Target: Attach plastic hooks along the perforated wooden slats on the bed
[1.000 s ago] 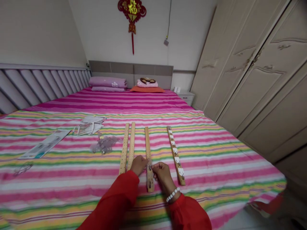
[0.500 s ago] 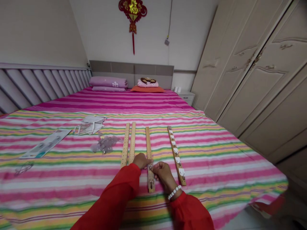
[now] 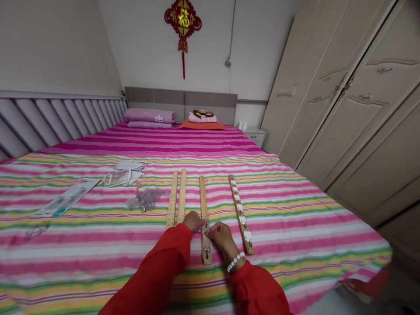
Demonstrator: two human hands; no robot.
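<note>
Head view: clock directions run from the hands, with 12 towards the headboard (image 3: pixel 211 101).
Worked strip: it lies flat on the striped cloth (image 3: pixel 295 245), near end at 6, bare far part running to 12.
Left hand (image 3: pixel 193 221): fingers bent and partly closed, fingertips at the strip's left edge, beside the upper clear hook (image 3: pixel 206 226); whether it grips or only presses, I cannot tell.
Right hand (image 3: pixel 223 237): thumb and forefinger drawn close together at the right of that hook, other fingers curled; a firm hold on it cannot be made out. A white bracelet (image 3: pixel 236 262) circles the wrist.
Done, it seems: the lower clear hook (image 3: pixel 206 253) sits on the worked strip (image 3: pixel 203 194) at 6, and the white-hooked strip (image 3: pixel 241 215), between 2 and 3, carries a row along nearly its whole length.
In hand: the upper hook looks to be in the course of being placed; whether it is fixed is too small to tell.
Left, as I judge: most of the worked strip towards 12, if its row is to match.
Bare strips: the left one (image 3: pixel 172 199) and its neighbour (image 3: pixel 181 197) lie at 10 to 11, no hooks visible.
Loose stock: clear pile (image 3: pixel 147 199) and packets (image 3: pixel 126 173) at 10, card pack (image 3: pixel 67 199) past 9.
</note>
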